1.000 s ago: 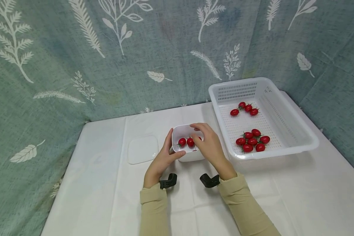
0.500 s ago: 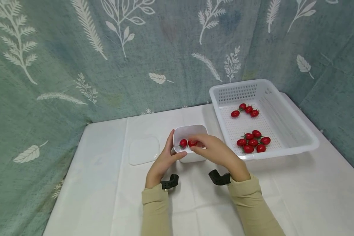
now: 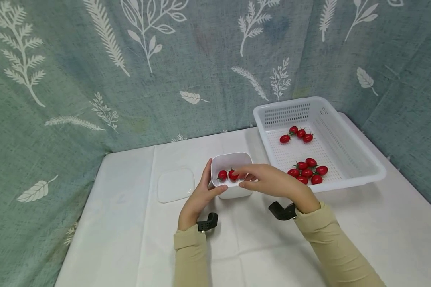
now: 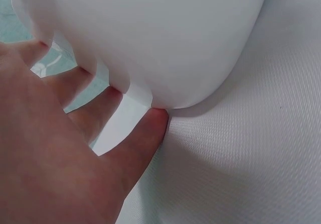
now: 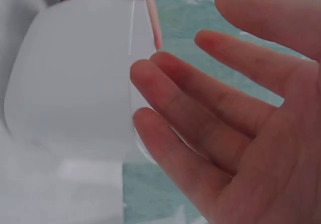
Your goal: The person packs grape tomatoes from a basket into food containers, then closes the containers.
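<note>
A small white container (image 3: 236, 193) stands mid-table with a few red cherry tomatoes (image 3: 222, 175) inside. My left hand (image 3: 200, 192) holds it from the left, thumb on the near rim and fingers along the side wall. In the left wrist view, those fingertips press the smooth white wall. My right hand (image 3: 276, 181) is over the container's right rim, its fingertips reaching above the opening and covering part of the inside. The right wrist view shows this hand's fingers (image 5: 200, 118) spread and relaxed at the rim, with nothing between them.
A flat translucent white lid (image 3: 176, 185) lies left of the container. To the right, a large white slotted basket (image 3: 360, 149) holds two clusters of cherry tomatoes (image 3: 307, 173). A patterned green curtain (image 3: 186, 71) hangs behind the table (image 3: 118, 223).
My right hand reached into the container at a tomato, then drew back to the right with its fingers loosened. The left hand has kept its hold on the container.
</note>
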`<action>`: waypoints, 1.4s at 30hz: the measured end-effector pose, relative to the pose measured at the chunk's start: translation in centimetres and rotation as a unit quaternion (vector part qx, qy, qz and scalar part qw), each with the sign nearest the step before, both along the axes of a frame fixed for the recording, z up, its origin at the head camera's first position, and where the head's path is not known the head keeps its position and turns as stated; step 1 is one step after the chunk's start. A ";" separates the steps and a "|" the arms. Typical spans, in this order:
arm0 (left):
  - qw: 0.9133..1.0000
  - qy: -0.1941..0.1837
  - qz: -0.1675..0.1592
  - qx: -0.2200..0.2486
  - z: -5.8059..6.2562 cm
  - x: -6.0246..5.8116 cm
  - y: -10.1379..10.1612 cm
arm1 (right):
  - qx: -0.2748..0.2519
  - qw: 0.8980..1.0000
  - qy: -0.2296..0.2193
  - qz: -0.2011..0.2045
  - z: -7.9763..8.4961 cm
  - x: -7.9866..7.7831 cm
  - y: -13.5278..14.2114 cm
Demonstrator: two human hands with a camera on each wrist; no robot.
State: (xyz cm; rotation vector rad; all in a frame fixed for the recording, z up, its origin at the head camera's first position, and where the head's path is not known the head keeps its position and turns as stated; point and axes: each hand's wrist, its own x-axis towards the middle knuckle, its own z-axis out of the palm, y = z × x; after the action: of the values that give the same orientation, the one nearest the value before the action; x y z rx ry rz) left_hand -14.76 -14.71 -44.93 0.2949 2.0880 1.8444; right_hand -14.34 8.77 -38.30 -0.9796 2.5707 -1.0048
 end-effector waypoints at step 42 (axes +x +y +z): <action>1.000 0.016 0.017 0.011 -2.7 -1.1 -0.6 | 0.022 0.961 -0.155 -0.229 -4.0 -13.0 11.7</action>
State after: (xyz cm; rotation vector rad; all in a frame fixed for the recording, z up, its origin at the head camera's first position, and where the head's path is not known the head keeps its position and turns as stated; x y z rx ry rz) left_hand -15.85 -15.29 -47.67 0.2974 2.1072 1.8961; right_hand -27.33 20.46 -42.27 -0.1823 2.5785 -1.0957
